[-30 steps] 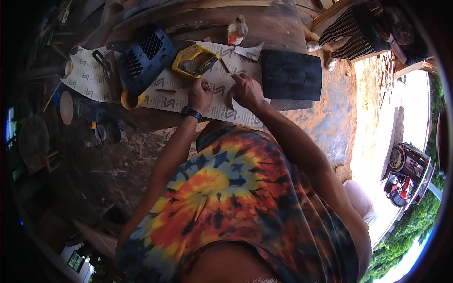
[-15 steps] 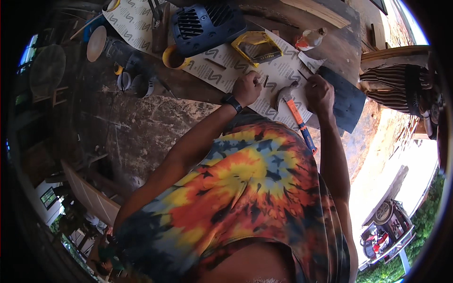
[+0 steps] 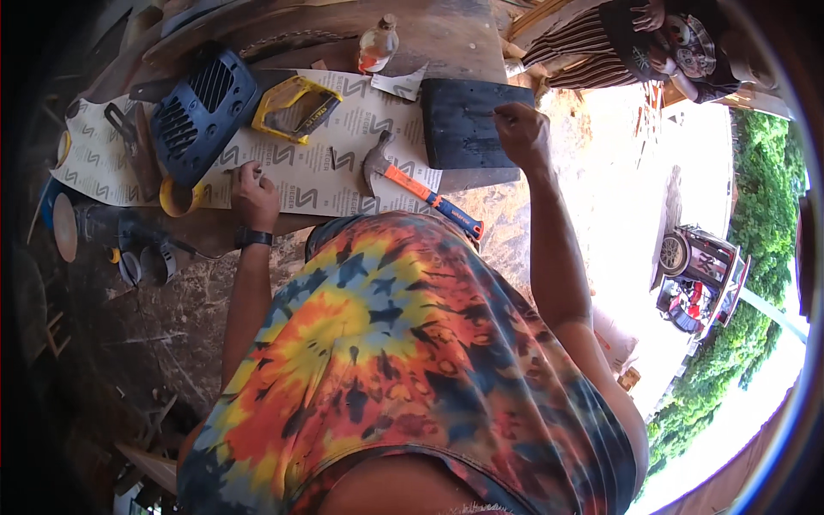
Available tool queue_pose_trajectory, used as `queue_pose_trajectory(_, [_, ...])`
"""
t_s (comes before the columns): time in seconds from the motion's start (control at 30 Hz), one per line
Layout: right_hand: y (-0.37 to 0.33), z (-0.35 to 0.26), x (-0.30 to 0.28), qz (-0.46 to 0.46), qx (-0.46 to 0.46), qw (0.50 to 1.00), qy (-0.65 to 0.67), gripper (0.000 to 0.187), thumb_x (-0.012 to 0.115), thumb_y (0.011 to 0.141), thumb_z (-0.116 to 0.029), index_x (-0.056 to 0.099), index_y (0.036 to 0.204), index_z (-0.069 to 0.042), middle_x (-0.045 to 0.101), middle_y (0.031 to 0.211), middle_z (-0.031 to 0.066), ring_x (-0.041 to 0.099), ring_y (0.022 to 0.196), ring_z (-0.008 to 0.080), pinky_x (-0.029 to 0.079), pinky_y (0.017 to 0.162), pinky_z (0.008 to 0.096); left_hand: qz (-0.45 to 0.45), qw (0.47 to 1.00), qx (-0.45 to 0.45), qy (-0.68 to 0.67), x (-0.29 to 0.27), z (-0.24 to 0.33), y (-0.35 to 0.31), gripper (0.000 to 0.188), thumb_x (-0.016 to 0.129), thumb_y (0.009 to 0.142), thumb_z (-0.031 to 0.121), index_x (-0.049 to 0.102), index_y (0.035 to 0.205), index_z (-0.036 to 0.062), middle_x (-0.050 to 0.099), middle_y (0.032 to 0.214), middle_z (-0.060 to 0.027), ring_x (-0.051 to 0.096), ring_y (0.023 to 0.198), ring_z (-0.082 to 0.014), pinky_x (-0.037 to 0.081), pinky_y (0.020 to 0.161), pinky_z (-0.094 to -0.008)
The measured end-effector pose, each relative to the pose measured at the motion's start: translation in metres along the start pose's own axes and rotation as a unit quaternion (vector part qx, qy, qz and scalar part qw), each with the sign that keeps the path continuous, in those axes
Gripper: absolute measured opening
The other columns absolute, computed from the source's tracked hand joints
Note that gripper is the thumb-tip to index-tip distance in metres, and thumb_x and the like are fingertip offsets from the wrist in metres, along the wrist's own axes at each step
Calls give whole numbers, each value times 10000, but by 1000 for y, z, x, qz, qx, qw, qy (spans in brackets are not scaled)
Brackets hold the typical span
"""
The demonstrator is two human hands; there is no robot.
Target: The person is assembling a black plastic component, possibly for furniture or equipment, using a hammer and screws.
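Observation:
My left hand [image 3: 256, 196], a dark band at its wrist, is closed over the near edge of a printed pale sheet [image 3: 296, 202]; whatever its fingers hold is too small to name. My right hand [image 3: 524, 139] is closed above a black flat board [image 3: 459, 129], and a thin dark tip seems to poke from its fingers. Between the hands lies a claw hammer [image 3: 433, 201] with an orange and blue handle, its head on the sheet. Beside it rests a small dark strip [image 3: 333, 157]. Beyond my left hand is a yellow and black open frame [image 3: 296, 107].
A dark blue slotted plastic cover [image 3: 204, 116] and a yellow ring [image 3: 180, 199] sit left. A bottle [image 3: 378, 45] stands at the back beside a torn sheet piece [image 3: 400, 84]. Another person in striped trousers [image 3: 571, 47] is at upper right. A vehicle [image 3: 697, 275] stands outside.
The view has swung to the right. My left hand has moved left along the sheet, away from the hammer. My right hand has moved right, over the black board. The hammer stays lying.

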State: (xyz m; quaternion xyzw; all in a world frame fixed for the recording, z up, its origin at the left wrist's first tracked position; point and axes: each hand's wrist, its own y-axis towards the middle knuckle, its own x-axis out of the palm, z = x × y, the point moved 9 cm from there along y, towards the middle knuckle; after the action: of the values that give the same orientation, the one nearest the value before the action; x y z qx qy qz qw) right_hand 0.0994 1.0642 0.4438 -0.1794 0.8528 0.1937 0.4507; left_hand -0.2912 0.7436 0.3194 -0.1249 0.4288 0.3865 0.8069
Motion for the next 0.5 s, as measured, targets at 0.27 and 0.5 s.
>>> queue_pose_trajectory(0.27, [-13,15,19,-65,75,993,-57,194,646,806,-157,785,935,-115,740,926,164,721,890,360,574,815,430,-85,975,185,87,-15,-15,22,306,542,798,-64,631,1075,32,594,1136,-167,572,1064,-400,459,923,-488])
queue_pose_trajectory(0.5, [-18,22,28,-72,57,995,-50,195,653,803,-170,791,936,-134,741,931,153,721,892,353,574,815,428,-156,957,184,160,-3,-21,25,243,601,826,9,621,1066,41,613,1088,-157,555,1078,-389,450,940,-483])
